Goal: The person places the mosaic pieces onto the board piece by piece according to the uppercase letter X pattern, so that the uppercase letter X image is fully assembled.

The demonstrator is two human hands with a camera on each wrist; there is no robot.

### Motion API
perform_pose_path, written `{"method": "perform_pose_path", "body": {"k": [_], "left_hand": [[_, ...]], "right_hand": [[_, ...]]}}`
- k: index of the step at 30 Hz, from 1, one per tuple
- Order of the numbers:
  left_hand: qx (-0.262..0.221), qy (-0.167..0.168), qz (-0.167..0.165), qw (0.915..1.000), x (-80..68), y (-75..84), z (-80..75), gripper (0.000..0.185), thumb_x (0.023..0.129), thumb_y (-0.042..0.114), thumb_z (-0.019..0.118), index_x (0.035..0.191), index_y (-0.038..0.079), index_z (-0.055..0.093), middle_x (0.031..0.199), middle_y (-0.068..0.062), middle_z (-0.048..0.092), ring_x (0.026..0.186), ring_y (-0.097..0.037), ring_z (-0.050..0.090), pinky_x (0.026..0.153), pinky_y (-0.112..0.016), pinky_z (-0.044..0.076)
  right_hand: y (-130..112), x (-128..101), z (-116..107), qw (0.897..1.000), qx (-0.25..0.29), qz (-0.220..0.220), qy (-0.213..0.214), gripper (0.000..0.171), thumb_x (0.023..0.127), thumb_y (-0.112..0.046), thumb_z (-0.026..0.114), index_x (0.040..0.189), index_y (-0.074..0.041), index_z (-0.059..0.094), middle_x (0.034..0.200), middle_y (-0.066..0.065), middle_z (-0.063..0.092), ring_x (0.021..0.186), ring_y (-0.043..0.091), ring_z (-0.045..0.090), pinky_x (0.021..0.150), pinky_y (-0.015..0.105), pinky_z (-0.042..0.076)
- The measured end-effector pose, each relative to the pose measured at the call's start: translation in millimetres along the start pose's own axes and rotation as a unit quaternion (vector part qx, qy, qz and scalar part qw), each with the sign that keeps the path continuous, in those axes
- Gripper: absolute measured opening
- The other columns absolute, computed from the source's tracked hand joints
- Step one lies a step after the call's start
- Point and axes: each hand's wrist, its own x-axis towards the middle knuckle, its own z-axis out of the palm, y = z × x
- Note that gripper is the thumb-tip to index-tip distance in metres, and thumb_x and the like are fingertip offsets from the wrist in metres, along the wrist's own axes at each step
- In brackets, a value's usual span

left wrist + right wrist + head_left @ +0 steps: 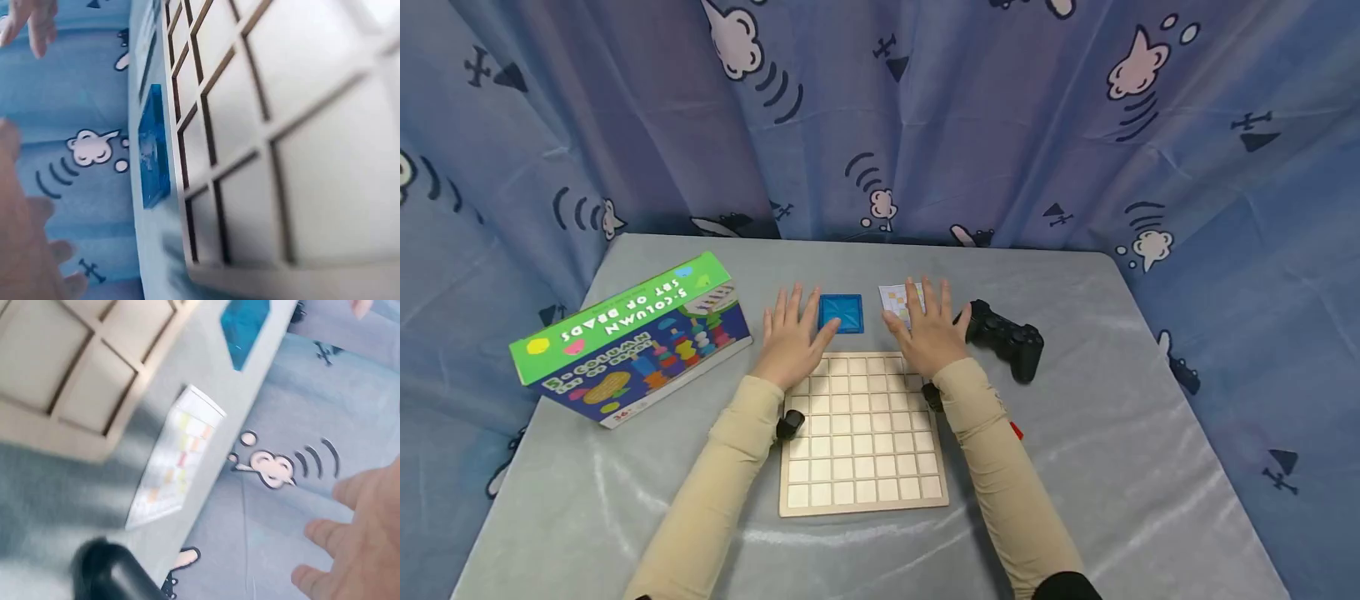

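Both hands are spread over the far part of a wooden grid board, fingers pointing away from the body. My left hand is above the board's far left corner, holding nothing, beside a small blue tray. My right hand hangs over the far right corner with its fingers apart, also holding nothing. Its fingers overlap a small printed card in the head view. In the right wrist view the card shows coloured squares. The board's square cells have pale bottoms.
A black game controller lies right of my right hand. At the left stands a green and blue bead-set box. A small red thing peeks out beside the right sleeve. A patterned blue curtain hangs behind the grey-covered table.
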Motion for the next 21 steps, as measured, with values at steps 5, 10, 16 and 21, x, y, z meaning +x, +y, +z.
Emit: {"method": "perform_pose_path", "body": {"k": [5, 10, 16, 21], "left_hand": [[-0.018, -0.044, 0.047, 0.9978, -44.4, -24.5, 3.9, 0.075, 0.084, 0.058, 0.043, 0.143, 0.02, 0.018, 0.147, -0.013, 0.012, 0.135, -0.033, 0.0, 0.105, -0.056, 0.005], [-0.017, -0.064, 0.059, 0.9961, -88.5, -45.8, 13.3, 0.08, 0.075, 0.056, 0.059, 0.139, 0.017, 0.032, 0.146, -0.015, 0.018, 0.134, -0.036, 0.006, 0.104, -0.056, 0.006], [-0.018, -0.043, 0.063, 0.9969, -99.7, -52.9, 24.4, 0.083, 0.072, 0.06, 0.059, 0.14, 0.022, 0.029, 0.148, -0.011, 0.013, 0.136, -0.032, 0.003, 0.105, -0.053, 0.001], [-0.012, -0.032, 0.069, 0.997, -101.4, -57.8, 29.7, 0.081, 0.074, 0.062, 0.056, 0.14, 0.026, 0.027, 0.148, -0.007, 0.013, 0.136, -0.028, 0.003, 0.105, -0.051, 0.002]], "right_hand": [[14.9, -32.1, -12.6, 0.998, 0.064, -0.023, -0.003, 0.069, 0.088, -0.06, 0.023, 0.144, -0.022, 0.009, 0.149, 0.008, 0.007, 0.135, 0.032, 0.0, 0.1, 0.062, 0.007], [46.2, -78.8, -17.8, 0.995, 0.084, -0.058, -0.01, 0.06, 0.09, -0.045, 0.044, 0.138, -0.012, 0.03, 0.138, 0.014, 0.033, 0.127, 0.034, 0.026, 0.098, 0.051, 0.027], [91.7, -125.9, -8.1, 0.997, 0.063, -0.021, -0.034, 0.05, 0.085, -0.021, 0.06, 0.128, -0.002, 0.044, 0.121, 0.02, 0.047, 0.11, 0.037, 0.042, 0.089, 0.05, 0.038], [118.6, -150.8, -0.9, 0.995, 0.071, 0.023, -0.059, 0.048, 0.082, -0.014, 0.063, 0.124, 0.0, 0.046, 0.115, 0.022, 0.05, 0.105, 0.037, 0.047, 0.085, 0.051, 0.04]]}}
